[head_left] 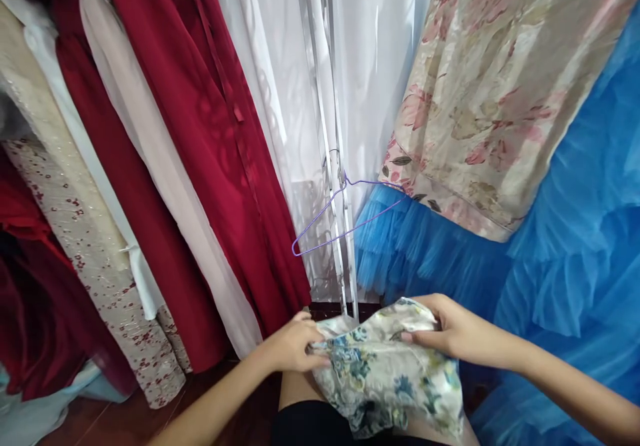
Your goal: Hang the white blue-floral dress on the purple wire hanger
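Observation:
A floral garment (380, 373), pale with blue and green flowers, lies across my lap with its upper edge lifted. My left hand (295, 345) pinches its left side near that edge. On the right side, my right hand (443, 329) grips the cloth, thumb in front and fingers behind. The exact kind of garment cannot be made out. In front of my hands, a purple wire hanger (320, 245) with nothing on it hangs by a white metal stand (350, 259).
Dark red dresses (200, 133) and a pale pink one (165, 173) hang at the left. White drapery (375, 53) hangs behind the stand. To the right are a beige floral dress (500, 99) and blue ruffled tulle (560, 273). Bare tiled floor (120, 423) shows at lower left.

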A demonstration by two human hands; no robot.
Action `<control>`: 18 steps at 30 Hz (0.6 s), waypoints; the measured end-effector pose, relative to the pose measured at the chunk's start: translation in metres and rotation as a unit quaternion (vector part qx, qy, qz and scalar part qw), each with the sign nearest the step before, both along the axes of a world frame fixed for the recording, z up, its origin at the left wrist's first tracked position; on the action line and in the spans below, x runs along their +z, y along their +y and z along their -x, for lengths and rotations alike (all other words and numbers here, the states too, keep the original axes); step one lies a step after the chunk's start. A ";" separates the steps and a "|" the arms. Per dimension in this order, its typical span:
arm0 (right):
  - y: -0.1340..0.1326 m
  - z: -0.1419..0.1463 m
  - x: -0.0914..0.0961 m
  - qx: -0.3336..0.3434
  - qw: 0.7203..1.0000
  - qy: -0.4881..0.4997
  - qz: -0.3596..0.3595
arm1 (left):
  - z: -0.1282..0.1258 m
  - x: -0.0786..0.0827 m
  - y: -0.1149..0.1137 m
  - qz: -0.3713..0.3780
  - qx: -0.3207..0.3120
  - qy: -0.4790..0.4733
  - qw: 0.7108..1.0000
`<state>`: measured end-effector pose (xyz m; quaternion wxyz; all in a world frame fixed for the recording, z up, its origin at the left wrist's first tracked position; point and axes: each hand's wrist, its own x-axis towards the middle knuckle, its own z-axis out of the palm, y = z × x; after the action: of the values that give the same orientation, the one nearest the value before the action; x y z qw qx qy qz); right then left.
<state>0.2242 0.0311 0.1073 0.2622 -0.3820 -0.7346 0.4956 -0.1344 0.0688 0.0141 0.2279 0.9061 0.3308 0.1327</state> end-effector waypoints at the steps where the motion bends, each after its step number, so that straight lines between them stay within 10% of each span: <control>1: 0.008 -0.005 0.002 -0.028 0.997 -0.031 -0.063 | 0.016 0.010 0.012 -0.018 0.032 0.018 0.999; 8: 0.095 -0.022 0.012 -0.188 0.914 -0.182 -0.309 | 0.074 0.074 0.079 -0.101 0.245 -0.004 0.964; 14: 0.165 -0.015 0.014 -0.275 0.865 -0.252 -0.334 | 0.050 0.135 0.115 -0.187 0.223 -0.113 0.950; 18: 0.161 -0.005 0.004 -0.243 0.876 -0.252 -0.333 | 0.018 0.158 0.124 -0.204 0.196 -0.161 0.945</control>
<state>0.2291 0.1922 0.1110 0.2922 -0.5503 -0.7816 0.0299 -0.1527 0.1929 0.1721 0.0575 0.8171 0.4267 0.3835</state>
